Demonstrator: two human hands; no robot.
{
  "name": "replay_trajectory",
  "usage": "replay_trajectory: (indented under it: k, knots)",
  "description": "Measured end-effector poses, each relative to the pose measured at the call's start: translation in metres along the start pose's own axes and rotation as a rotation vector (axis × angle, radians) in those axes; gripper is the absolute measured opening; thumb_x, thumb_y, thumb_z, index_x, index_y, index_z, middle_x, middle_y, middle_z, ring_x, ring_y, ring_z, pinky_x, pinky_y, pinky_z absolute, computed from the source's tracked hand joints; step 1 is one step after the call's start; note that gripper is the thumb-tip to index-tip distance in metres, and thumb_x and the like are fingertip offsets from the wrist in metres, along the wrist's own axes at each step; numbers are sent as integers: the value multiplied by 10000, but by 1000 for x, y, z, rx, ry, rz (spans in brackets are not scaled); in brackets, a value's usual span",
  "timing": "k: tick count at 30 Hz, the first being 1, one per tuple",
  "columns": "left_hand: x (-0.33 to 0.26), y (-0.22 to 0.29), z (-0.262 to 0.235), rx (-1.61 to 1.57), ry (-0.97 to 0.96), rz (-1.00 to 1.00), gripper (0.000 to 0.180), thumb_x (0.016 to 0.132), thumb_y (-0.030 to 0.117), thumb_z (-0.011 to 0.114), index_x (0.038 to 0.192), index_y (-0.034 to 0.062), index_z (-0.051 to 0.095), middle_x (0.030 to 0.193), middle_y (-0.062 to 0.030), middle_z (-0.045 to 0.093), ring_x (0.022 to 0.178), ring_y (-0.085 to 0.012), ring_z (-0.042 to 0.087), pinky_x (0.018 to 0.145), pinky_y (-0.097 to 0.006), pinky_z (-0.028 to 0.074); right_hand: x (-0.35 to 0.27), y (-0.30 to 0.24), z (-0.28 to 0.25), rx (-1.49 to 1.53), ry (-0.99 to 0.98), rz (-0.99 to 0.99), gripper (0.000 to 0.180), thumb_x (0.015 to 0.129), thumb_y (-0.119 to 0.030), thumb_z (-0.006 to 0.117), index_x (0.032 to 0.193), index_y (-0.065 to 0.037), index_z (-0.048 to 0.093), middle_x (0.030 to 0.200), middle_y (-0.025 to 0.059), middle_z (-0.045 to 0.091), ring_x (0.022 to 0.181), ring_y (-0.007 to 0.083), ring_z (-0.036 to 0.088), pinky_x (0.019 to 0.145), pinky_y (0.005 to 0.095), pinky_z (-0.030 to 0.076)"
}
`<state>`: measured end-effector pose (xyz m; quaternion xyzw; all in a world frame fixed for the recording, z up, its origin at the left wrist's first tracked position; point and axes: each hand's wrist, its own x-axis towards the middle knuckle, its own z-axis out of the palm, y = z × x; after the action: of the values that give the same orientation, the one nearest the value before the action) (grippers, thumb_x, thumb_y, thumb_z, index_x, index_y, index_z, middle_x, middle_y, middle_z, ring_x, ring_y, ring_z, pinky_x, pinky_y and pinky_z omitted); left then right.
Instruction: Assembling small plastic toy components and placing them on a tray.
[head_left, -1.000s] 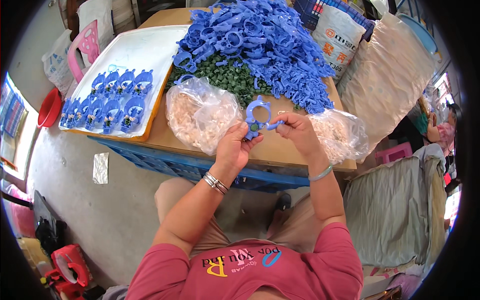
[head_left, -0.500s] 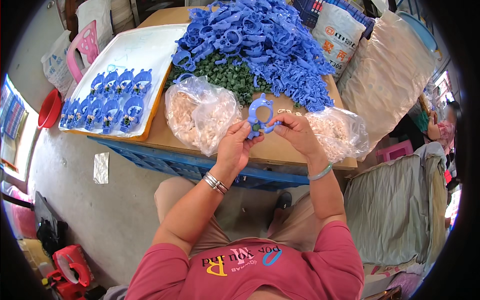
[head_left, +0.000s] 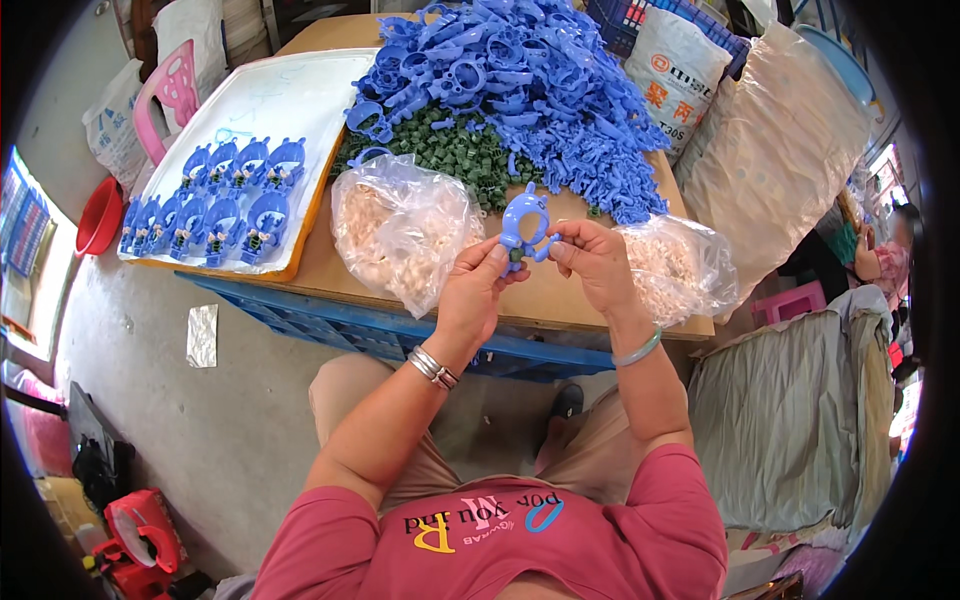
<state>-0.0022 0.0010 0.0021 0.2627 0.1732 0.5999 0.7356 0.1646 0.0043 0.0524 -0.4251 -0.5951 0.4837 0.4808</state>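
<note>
Both of my hands hold one blue plastic ring-shaped piece [head_left: 524, 222] upright above the wooden table [head_left: 560, 290]. My left hand [head_left: 475, 285] pinches its lower left side, and my right hand [head_left: 592, 258] grips its right side. A small dark green part sits at its bottom between my fingertips. A big heap of blue plastic pieces [head_left: 510, 70] lies behind, with a pile of small dark green parts [head_left: 450, 150] in front of it. Two clear bags of small pale parts lie beside my hands, one on the left [head_left: 405, 230], one on the right [head_left: 675, 265].
A white tray [head_left: 270, 100] at the left carries rows of finished blue pieces [head_left: 215, 205]. A blue crate [head_left: 330, 325] sits under the table. Sacks [head_left: 775, 160] stand at the right, a pink chair [head_left: 170, 95] and red basin [head_left: 98, 215] at the left.
The blue piece has been turned upright and lifted slightly between my hands. My fingers have shifted around its lower end.
</note>
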Motion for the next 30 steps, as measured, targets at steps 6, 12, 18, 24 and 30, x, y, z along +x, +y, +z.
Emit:
replay_trajectory:
  k: [6,12,18,24,30]
  knots:
    - [-1,1,2,121,20,54,221,866,60,495,1059,-33,549,915,-94,606,790,-193,601,701,-316,516,-2,0,8,-310,95,-167,163,789,-56,618,939,2,591,689,-18,543,598,33,452,515,179,358]
    - [-2,5,3,17,10,-38,191,870,71,490,1017,-31,558,893,-95,608,774,-195,601,703,-321,520,0,6,8,-161,113,-224,255,777,-45,630,995,-13,504,689,-5,545,594,34,455,504,175,349]
    - [-2,3,2,-158,89,-174,139,881,119,489,954,20,555,870,-65,578,772,-170,569,708,-333,524,1,9,9,-15,133,-40,327,779,-59,632,1044,-29,443,687,6,537,597,42,473,505,167,365]
    - [1,1,1,-166,94,-169,110,881,89,468,909,7,535,864,-79,571,774,-182,563,727,-370,528,3,17,19,-1,171,-116,439,785,-118,638,1125,-30,374,747,30,543,609,53,482,505,161,367]
    - [1,-1,-7,-170,235,-166,95,876,95,472,914,28,528,872,-64,567,780,-168,556,729,-378,527,32,10,-1,-54,356,-16,286,819,-192,577,1015,6,512,733,21,548,640,57,524,539,177,426]
